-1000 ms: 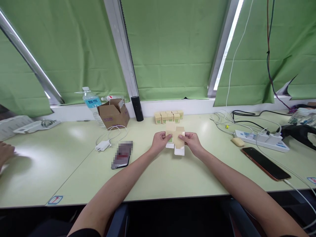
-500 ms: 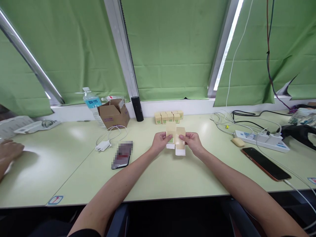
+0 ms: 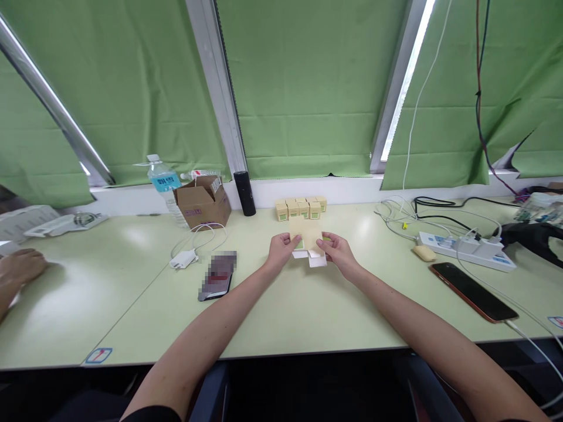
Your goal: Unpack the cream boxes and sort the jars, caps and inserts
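Between my two hands is a partly unfolded small cardboard box (image 3: 311, 233), yellowish-tan with white flaps at its lower end and a green patch near the left thumb. My left hand (image 3: 281, 248) pinches its left side, thumb on top. At the right side my right hand (image 3: 339, 253) grips it too, thumb over the panel and fingers behind. The fingers under the card are partly hidden. Just beyond stands a cluster of several small folded boxes (image 3: 302, 209) in the same tan colour with green labels.
To the left lie a phone (image 3: 219, 275), a white charger (image 3: 183, 258) and a brown carton (image 3: 203, 203) beside a black cylinder (image 3: 244, 193). A power strip (image 3: 466, 251), another phone (image 3: 474, 291) and cables occupy the right. Another person's hand (image 3: 23, 267) rests at far left.
The card has shifted slightly left and away, and its panels have turned closer together. My right hand has moved a little left with it. The other person's hand moved slightly.
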`<state>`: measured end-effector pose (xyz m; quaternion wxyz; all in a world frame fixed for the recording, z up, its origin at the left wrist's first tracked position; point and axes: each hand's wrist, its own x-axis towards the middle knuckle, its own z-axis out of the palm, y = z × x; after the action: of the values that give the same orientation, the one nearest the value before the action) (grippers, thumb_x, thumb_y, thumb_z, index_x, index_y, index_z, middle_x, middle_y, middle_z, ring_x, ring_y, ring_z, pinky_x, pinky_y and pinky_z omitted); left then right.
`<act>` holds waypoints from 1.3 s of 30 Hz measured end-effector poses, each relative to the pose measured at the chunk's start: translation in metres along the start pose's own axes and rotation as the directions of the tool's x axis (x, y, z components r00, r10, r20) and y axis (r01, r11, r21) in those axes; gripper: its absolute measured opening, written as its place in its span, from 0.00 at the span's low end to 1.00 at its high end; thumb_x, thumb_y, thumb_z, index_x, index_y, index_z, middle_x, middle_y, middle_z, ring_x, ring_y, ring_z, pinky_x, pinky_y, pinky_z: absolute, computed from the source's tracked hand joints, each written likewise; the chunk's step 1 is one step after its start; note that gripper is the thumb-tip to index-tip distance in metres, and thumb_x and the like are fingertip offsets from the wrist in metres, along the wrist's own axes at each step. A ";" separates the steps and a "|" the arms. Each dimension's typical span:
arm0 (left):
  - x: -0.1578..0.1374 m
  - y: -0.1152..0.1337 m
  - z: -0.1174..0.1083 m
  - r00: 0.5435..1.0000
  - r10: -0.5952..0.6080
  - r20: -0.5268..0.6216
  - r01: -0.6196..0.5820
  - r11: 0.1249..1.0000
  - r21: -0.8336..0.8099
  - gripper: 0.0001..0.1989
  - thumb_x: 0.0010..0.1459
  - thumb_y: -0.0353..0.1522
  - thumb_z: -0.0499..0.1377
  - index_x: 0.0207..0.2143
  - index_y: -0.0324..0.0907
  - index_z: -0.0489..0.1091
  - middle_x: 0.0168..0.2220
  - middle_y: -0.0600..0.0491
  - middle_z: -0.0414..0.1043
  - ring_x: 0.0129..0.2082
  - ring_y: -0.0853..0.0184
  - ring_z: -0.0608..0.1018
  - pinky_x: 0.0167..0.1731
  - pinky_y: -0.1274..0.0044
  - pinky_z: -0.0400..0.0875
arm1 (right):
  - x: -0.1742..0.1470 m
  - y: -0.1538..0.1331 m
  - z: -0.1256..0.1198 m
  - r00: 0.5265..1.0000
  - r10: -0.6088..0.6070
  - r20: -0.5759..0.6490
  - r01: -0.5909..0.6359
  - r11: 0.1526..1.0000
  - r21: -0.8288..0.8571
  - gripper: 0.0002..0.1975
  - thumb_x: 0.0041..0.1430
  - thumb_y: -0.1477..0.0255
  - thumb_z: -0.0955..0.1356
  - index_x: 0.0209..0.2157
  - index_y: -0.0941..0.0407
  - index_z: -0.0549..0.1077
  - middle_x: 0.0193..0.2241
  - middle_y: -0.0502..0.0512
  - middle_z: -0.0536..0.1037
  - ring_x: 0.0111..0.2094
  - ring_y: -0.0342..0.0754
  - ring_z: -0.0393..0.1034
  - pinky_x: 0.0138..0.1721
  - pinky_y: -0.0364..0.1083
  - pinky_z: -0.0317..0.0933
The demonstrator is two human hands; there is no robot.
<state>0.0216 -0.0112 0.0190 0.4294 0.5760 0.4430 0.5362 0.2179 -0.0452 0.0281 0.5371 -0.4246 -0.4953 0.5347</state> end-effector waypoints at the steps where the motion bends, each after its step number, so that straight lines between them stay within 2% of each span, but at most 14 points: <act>1: 0.006 -0.001 -0.006 0.997 -0.002 -0.080 0.007 0.997 0.071 0.26 0.52 0.53 0.67 0.35 0.37 0.79 0.30 0.48 0.81 0.31 0.60 0.81 0.30 0.74 0.74 | 0.000 0.000 0.000 1.000 0.007 -0.015 -0.007 1.000 0.002 0.30 0.49 0.54 0.79 0.49 0.54 0.75 0.38 0.57 0.85 0.37 0.55 0.82 0.34 0.52 0.78; 3: 0.022 -0.002 -0.024 0.973 0.001 -0.231 0.055 0.970 0.237 0.25 0.57 0.53 0.62 0.35 0.37 0.77 0.31 0.47 0.80 0.29 0.61 0.81 0.28 0.74 0.72 | 0.000 0.001 0.001 1.000 0.006 -0.029 -0.007 1.000 -0.012 0.28 0.52 0.56 0.78 0.50 0.52 0.72 0.41 0.58 0.84 0.34 0.53 0.82 0.32 0.51 0.78; 7: 0.055 -0.003 -0.065 0.929 -0.012 -0.370 0.170 0.902 0.397 0.21 0.63 0.47 0.58 0.39 0.36 0.75 0.30 0.45 0.79 0.28 0.60 0.81 0.30 0.73 0.70 | -0.001 0.005 0.000 1.000 0.003 0.020 -0.001 0.996 -0.089 0.22 0.55 0.56 0.76 0.46 0.53 0.72 0.34 0.56 0.84 0.28 0.49 0.80 0.27 0.46 0.74; 9: 0.067 -0.005 -0.081 0.921 -0.037 -0.389 0.240 0.840 0.487 0.17 0.63 0.42 0.60 0.43 0.36 0.73 0.35 0.42 0.80 0.36 0.56 0.83 0.36 0.71 0.72 | -0.001 0.008 0.000 0.999 0.009 0.052 -0.003 0.994 -0.113 0.21 0.55 0.55 0.76 0.44 0.53 0.73 0.30 0.54 0.84 0.26 0.47 0.79 0.26 0.45 0.72; 11: 0.074 -0.008 -0.090 0.916 -0.058 -0.397 0.299 0.758 0.579 0.17 0.61 0.38 0.62 0.47 0.35 0.71 0.45 0.37 0.80 0.47 0.51 0.81 0.43 0.70 0.71 | -0.001 0.011 0.001 0.995 0.021 0.094 -0.009 0.992 -0.129 0.21 0.54 0.54 0.76 0.41 0.54 0.75 0.29 0.54 0.84 0.26 0.47 0.79 0.26 0.44 0.71; 14: 0.078 -0.011 -0.095 0.924 -0.095 -0.369 0.344 0.626 0.700 0.22 0.60 0.35 0.63 0.54 0.35 0.67 0.53 0.32 0.76 0.55 0.47 0.78 0.48 0.67 0.70 | -0.003 0.016 0.004 0.987 0.049 0.154 -0.025 0.988 -0.154 0.20 0.53 0.53 0.76 0.38 0.54 0.77 0.28 0.54 0.84 0.25 0.47 0.79 0.25 0.43 0.70; 20: 0.084 -0.009 -0.093 0.939 -0.155 -0.306 0.342 0.382 0.859 0.26 0.60 0.35 0.63 0.57 0.36 0.63 0.51 0.31 0.77 0.54 0.44 0.78 0.47 0.65 0.69 | -0.004 0.019 0.006 0.975 0.104 0.196 -0.058 0.973 -0.225 0.19 0.51 0.53 0.77 0.33 0.55 0.77 0.26 0.54 0.84 0.24 0.46 0.79 0.25 0.42 0.69; 24: 0.090 -0.007 -0.090 0.943 -0.164 -0.289 0.325 0.272 0.906 0.25 0.58 0.35 0.64 0.56 0.37 0.65 0.49 0.32 0.78 0.55 0.43 0.78 0.50 0.63 0.67 | -0.004 0.019 0.005 0.970 0.111 0.219 -0.050 0.963 -0.264 0.19 0.52 0.54 0.77 0.33 0.55 0.77 0.27 0.54 0.84 0.25 0.46 0.79 0.27 0.43 0.70; 28: 0.091 -0.003 -0.092 0.946 -0.149 -0.287 0.314 0.221 0.923 0.21 0.59 0.37 0.63 0.53 0.37 0.69 0.49 0.31 0.78 0.55 0.41 0.78 0.50 0.61 0.67 | -0.005 0.021 0.007 0.971 0.096 0.217 -0.030 0.956 -0.291 0.17 0.53 0.55 0.76 0.32 0.55 0.77 0.26 0.54 0.83 0.25 0.46 0.78 0.28 0.43 0.70; 33: 0.086 0.009 -0.096 0.956 -0.100 -0.274 0.290 0.214 0.933 0.13 0.63 0.40 0.60 0.41 0.38 0.74 0.43 0.33 0.79 0.50 0.42 0.80 0.46 0.62 0.69 | -0.005 0.020 0.009 0.987 0.001 0.159 0.044 0.959 -0.281 0.16 0.52 0.56 0.75 0.28 0.55 0.76 0.22 0.53 0.81 0.22 0.46 0.75 0.24 0.44 0.67; 36: 0.079 0.020 -0.093 0.969 -0.049 -0.244 0.248 0.227 0.942 0.15 0.66 0.42 0.57 0.40 0.39 0.73 0.42 0.36 0.79 0.47 0.44 0.81 0.43 0.63 0.69 | 0.002 0.011 0.000 0.988 -0.153 0.028 0.155 0.947 -0.281 0.17 0.54 0.55 0.73 0.26 0.55 0.76 0.18 0.50 0.76 0.19 0.46 0.70 0.23 0.45 0.64; 39: 0.065 0.031 -0.082 0.982 0.005 -0.190 0.183 0.246 0.952 0.15 0.70 0.41 0.52 0.44 0.40 0.71 0.42 0.39 0.79 0.46 0.49 0.80 0.43 0.65 0.69 | 0.014 0.004 -0.019 0.931 -0.325 -0.164 0.245 0.892 -0.379 0.14 0.57 0.57 0.70 0.28 0.54 0.76 0.20 0.50 0.76 0.22 0.47 0.68 0.27 0.47 0.64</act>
<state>-0.0564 0.0458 0.0693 -0.0185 0.6489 0.7414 0.1703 0.2354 -0.0296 0.0226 0.5774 -0.4934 -0.5766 0.3012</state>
